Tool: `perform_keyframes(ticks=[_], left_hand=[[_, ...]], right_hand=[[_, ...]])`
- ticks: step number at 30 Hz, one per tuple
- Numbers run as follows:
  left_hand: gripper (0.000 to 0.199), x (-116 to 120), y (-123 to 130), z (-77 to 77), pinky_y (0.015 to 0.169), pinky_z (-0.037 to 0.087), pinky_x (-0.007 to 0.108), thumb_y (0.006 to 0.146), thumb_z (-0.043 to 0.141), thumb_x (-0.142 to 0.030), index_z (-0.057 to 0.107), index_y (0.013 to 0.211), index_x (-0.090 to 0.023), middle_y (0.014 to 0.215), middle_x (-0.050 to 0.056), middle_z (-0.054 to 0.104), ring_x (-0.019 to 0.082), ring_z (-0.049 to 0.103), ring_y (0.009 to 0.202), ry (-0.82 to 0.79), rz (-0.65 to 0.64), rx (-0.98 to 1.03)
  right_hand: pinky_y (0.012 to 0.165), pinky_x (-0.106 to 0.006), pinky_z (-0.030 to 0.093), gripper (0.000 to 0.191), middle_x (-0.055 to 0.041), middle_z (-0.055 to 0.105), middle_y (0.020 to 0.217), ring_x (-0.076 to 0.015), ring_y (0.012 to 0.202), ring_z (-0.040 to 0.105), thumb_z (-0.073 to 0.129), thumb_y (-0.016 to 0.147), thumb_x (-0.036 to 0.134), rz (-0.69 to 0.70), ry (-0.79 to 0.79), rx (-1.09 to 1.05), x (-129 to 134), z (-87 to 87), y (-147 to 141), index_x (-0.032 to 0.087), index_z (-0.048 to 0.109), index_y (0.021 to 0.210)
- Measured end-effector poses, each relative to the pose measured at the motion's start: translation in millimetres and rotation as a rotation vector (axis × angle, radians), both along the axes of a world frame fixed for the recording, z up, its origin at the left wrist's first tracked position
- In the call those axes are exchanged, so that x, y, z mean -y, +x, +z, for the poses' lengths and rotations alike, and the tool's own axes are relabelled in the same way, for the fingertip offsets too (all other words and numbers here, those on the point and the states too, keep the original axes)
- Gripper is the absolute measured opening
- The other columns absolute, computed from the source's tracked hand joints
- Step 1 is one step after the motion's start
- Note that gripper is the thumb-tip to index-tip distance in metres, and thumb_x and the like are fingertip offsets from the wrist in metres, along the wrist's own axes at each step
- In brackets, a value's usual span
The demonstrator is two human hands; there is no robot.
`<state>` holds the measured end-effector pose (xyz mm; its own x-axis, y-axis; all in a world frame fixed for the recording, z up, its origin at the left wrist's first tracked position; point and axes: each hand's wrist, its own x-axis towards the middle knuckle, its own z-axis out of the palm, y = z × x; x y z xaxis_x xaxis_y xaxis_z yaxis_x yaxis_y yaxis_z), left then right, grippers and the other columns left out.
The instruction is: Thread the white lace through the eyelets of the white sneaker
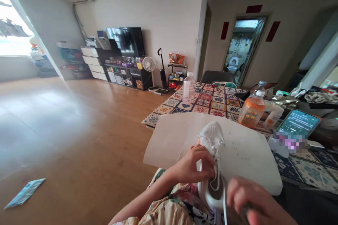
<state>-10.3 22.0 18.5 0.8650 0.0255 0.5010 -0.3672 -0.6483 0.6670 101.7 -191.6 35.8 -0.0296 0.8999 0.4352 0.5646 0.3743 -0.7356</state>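
Observation:
A white sneaker [212, 132] with an orange accent on its side lies toe-away from me, its heel end toward my lap. Its white shoelace [217, 168] is partly threaded, with a loose loop over the shoe's opening. My left hand [196, 163] reaches across the shoe, thumb and fingers pinched on the lace near the tongue. To the right of the heel, my right hand [248, 197] is curled and blurred by motion; what its fingers hold is not clear. A length of lace hangs down just left of it. Under the shoe's front lies a white sheet [169, 137] with faint writing.
The patterned table [204, 97] bears a clear bottle [188, 89], an orange drink bottle [251, 110] and a propped phone [298, 126] on the right. A chair [218, 76] stands at the far end. On the wooden floor at left lies a light-blue packet [25, 192].

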Motion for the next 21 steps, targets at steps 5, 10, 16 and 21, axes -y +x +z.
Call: perform_keyframes(ticks=[5,10,16,21], left_hand=[[0.015,4.5,-4.7,3.3,0.093,0.045,0.034,0.079,0.061,-0.014,0.065,0.092,-0.02,0.097,0.006,0.064,0.021,0.058,0.097,-0.035,0.008,-0.051],[0.011,-2.4,4.3,4.9,0.082,0.049,0.029,0.078,0.052,-0.011,0.052,0.071,-0.02,0.087,0.005,0.059,0.019,0.057,0.086,-0.01,-0.041,-0.081],[0.011,-11.4,11.7,-7.2,0.081,0.049,0.027,0.087,0.056,-0.024,0.06,0.078,-0.02,0.09,0.006,0.062,0.021,0.059,0.089,-0.044,-0.096,-0.039],[0.032,-17.8,11.5,-10.8,0.081,0.051,0.03,0.085,0.063,-0.049,0.067,0.072,-0.02,0.09,0.008,0.062,0.024,0.059,0.089,-0.14,-0.121,-0.098]], right_hand=[[0.07,-0.033,0.049,0.016,-0.0037,0.061,0.084,-0.0215,0.079,0.06,0.051,0.099,0.032,-0.406,0.062,0.102,-25.0,-15.2,13.8,0.023,0.059,0.089],[0.084,-0.029,0.049,0.02,-0.0046,0.063,0.098,-0.0183,0.092,0.06,0.062,0.088,0.013,-0.406,0.061,0.19,-36.4,-14.1,11.5,0.019,0.061,0.107],[0.086,-0.026,0.049,0.021,-0.0035,0.061,0.1,-0.0165,0.094,0.06,0.07,0.081,0.009,-0.424,0.064,0.31,-40.4,-16.2,11.4,0.019,0.063,0.098],[0.091,-0.025,0.049,0.01,-0.0052,0.06,0.107,-0.0152,0.101,0.059,0.07,0.091,0.025,-0.395,0.053,0.374,-43.4,-16.1,13.0,0.02,0.065,0.098]])
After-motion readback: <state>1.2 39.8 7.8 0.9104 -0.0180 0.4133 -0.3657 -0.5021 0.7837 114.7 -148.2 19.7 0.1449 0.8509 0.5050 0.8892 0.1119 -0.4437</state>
